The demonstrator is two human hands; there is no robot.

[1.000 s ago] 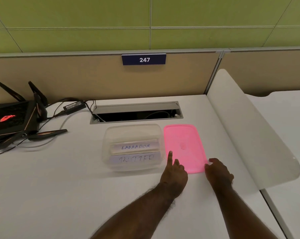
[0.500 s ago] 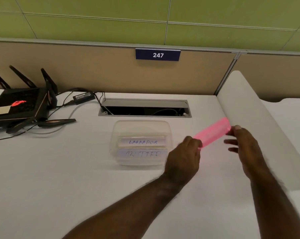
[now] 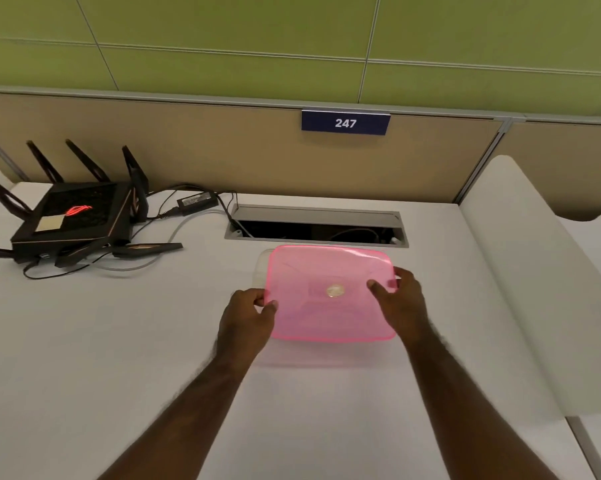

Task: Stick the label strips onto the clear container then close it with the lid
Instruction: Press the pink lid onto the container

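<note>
I have the pink lid [image 3: 330, 292] pinched between both hands: my left hand [image 3: 247, 317] grips its left short edge, thumb on top and fingers curled under, and my right hand [image 3: 401, 303] grips the right short edge the same way. Both pinches are closed on the lid's rim, not spread.

The clear container [image 3: 261, 268] sits on the white desk [image 3: 119, 341] directly beneath the lid, almost wholly covered by it. Only a sliver of its rim shows past the lid's far left corner, and a faint clear wall shows below the near edge. I cannot see the label strips from here; the lid hides that side.

What matters for the coming move is alignment. The lid's long axis runs left to right, matching the container's long axis as far as I can judge. The lid seems shifted a little to the right of the container and towards me, and its near edge looks tipped up, so it appears to hover, not to sit on the rim; whether any edge already touches I cannot tell. My left hand is the nearer one to the exposed corner, so I judge that side needs to slide left and away before I press down.

A black router [image 3: 70, 216] and its cables lie well apart at the left, clear of the work
</note>
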